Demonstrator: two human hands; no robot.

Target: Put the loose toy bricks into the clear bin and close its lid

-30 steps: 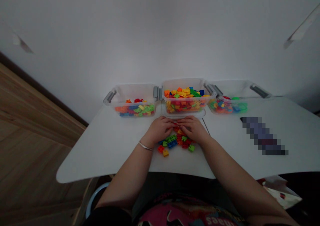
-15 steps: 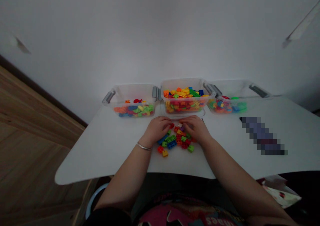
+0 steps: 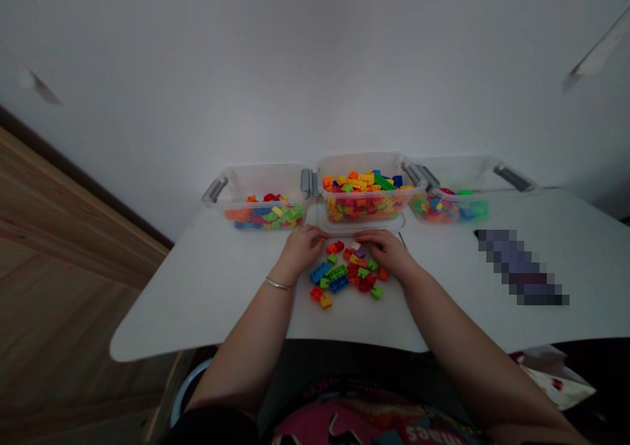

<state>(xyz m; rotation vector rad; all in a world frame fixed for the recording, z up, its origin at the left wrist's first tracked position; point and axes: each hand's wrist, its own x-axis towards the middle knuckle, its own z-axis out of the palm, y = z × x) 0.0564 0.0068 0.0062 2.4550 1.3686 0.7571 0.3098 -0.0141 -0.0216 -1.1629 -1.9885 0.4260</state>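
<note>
A loose group of coloured building blocks lies on the white table between my hands, among them a green block [image 3: 337,273], a blue block [image 3: 338,284], a yellow block [image 3: 325,302] and a white block [image 3: 356,246]. On the group's left edge rests my left hand [image 3: 302,249], fingers stretched toward the middle, close to a red block [image 3: 339,245]. My right hand [image 3: 388,251] lies along the right edge, its fingers extended near the white block and a purple one. Neither hand holds a block; both are open.
Three clear bins stand by the wall: a left bin [image 3: 263,169], a middle bin [image 3: 364,159] heaped with blocks, and a right bin [image 3: 462,163]. A lid [image 3: 398,224] lies beneath the middle one. On the right of the table [image 3: 197,287] is a blurred dark object [image 3: 522,268].
My left hand has drawn slightly left, away from the blocks, and my right hand slightly right. More blocks show between them. The blocks look little moved.
</note>
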